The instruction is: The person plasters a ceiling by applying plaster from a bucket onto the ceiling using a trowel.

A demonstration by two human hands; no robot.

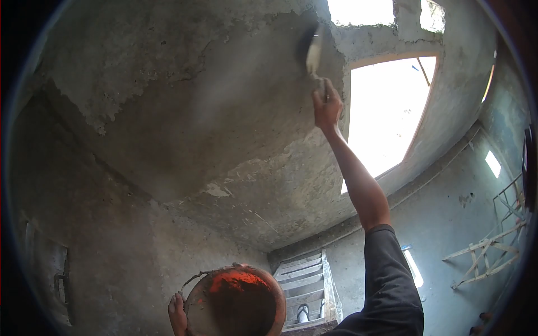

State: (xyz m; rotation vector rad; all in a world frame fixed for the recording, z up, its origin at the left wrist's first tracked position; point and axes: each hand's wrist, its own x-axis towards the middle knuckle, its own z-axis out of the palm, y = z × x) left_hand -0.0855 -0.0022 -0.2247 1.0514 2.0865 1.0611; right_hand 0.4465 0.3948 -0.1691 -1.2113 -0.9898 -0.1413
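My right hand (328, 106) is raised high beside the bright window opening, closed around the handle of a trowel (314, 53). The trowel's blade points up and lies against or close to the grey wall (252, 84); I cannot tell whether it touches. Low in the view, my left hand (177, 313) has its fingers closed at the left rim of a round orange bucket (277, 291). The bucket is dirty with grey material, its inside is mostly in shadow, and a wire handle runs along its upper left rim.
A slatted wooden platform (301, 274) stands below, with a foot in a sandal (303, 313) on it. Metal scaffold frames (486, 255) are at the far right. The window opening (386, 112) is right of my raised forearm.
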